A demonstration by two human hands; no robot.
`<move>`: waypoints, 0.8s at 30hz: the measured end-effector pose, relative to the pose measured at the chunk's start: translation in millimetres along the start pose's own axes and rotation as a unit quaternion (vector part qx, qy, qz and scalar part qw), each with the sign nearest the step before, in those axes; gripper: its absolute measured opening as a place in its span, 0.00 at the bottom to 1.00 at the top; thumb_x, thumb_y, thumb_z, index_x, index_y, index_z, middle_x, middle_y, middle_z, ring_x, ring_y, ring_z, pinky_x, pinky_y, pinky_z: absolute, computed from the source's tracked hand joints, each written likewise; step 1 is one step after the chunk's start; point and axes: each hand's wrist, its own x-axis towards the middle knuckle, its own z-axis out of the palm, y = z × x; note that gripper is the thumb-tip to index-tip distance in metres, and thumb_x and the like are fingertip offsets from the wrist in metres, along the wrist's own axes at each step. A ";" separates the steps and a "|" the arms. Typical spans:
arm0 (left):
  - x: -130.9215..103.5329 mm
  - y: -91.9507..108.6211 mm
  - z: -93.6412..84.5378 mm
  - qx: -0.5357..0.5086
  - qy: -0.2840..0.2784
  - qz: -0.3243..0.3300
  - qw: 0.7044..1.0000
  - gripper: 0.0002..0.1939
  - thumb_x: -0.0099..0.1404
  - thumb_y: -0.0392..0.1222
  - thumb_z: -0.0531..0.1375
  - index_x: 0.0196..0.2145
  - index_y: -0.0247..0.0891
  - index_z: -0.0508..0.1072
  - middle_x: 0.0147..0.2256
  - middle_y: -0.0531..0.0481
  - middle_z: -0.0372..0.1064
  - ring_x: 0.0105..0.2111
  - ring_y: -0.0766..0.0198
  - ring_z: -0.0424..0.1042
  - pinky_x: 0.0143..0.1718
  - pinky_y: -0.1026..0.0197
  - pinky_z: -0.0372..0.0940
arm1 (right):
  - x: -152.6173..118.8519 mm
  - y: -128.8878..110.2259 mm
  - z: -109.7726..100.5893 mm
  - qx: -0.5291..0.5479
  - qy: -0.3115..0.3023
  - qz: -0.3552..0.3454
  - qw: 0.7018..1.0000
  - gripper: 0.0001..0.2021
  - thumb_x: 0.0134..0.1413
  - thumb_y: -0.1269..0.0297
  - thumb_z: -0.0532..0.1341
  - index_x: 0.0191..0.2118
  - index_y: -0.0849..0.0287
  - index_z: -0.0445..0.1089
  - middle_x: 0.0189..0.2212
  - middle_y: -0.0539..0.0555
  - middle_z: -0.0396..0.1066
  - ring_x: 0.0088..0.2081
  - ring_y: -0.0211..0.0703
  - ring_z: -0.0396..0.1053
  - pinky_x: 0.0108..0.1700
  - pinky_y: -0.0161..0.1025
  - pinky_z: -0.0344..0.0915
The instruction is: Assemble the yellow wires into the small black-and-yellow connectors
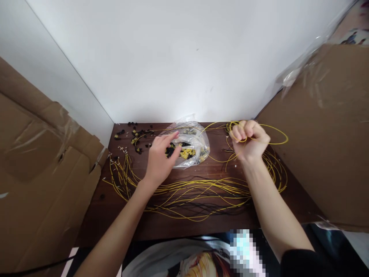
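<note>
Right hand [250,139] closed around yellow wire [287,140], connector bag's [204,143] three o'clock
Probably light, springy; best pinched near ends. Left hand [163,156]: fingers apart.

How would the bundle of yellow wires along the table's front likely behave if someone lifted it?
The yellow wires would probably flop, since they look long and thin. They may spring slightly, given their smooth curves, and could tangle, since strands cross.

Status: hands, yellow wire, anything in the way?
Left hand open at clear bag, nothing visibly held. Right hand closed on looped yellow wire. Possible snag: wire bundle spread across table.
</note>
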 end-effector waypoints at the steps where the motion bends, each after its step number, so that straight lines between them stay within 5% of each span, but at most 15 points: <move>1: 1.7 -1.9 6.4 -0.022 -0.023 0.003 0.999 0.25 0.59 0.38 0.60 0.55 0.38 0.65 0.44 0.45 0.71 0.33 0.64 0.65 0.34 0.60 0.63 | -1.9 2.3 1.3 0.024 -0.027 0.037 0.999 0.12 0.41 0.71 0.53 0.15 0.57 0.48 0.14 0.44 0.44 0.14 0.30 0.45 0.16 0.32 0.43; 5: 0.6 -10.5 26.2 -0.144 -0.073 -0.027 0.987 0.37 0.56 0.38 0.62 0.61 0.40 0.55 0.44 0.43 0.72 0.27 0.68 0.62 0.25 0.63 0.60 | -8.3 13.9 4.9 0.064 -0.066 0.139 0.986 0.10 0.37 0.75 0.52 0.14 0.58 0.51 0.13 0.43 0.46 0.12 0.26 0.43 0.15 0.30 0.39; 9: -6.4 -16.5 30.7 -0.236 -0.113 -0.036 0.964 0.35 0.58 0.38 0.60 0.62 0.41 0.53 0.38 0.45 0.73 0.23 0.70 0.61 0.23 0.64 0.60 | -8.9 21.7 4.6 0.036 -0.047 0.188 0.980 0.09 0.36 0.74 0.53 0.14 0.59 0.52 0.13 0.43 0.47 0.12 0.25 0.41 0.15 0.27 0.38; 16: -12.5 -15.0 26.2 -0.155 -0.075 0.076 0.982 0.10 0.62 0.38 0.58 0.41 0.37 0.76 0.34 0.46 0.75 0.31 0.65 0.70 0.34 0.61 0.65 | -8.9 28.7 3.4 -0.001 -0.070 0.309 0.949 0.05 0.32 0.73 0.53 0.14 0.60 0.58 0.10 0.43 0.52 0.11 0.24 0.40 0.14 0.27 0.36; 24: -5.8 -16.8 17.7 -0.108 -0.058 0.074 0.990 0.09 0.64 0.37 0.56 0.36 0.36 0.76 0.31 0.46 0.75 0.31 0.64 0.71 0.34 0.60 0.65 | -6.3 36.7 -5.7 -0.021 -0.091 0.418 0.904 0.07 0.28 0.75 0.52 0.18 0.64 0.66 0.11 0.46 0.60 0.10 0.23 0.41 0.12 0.26 0.36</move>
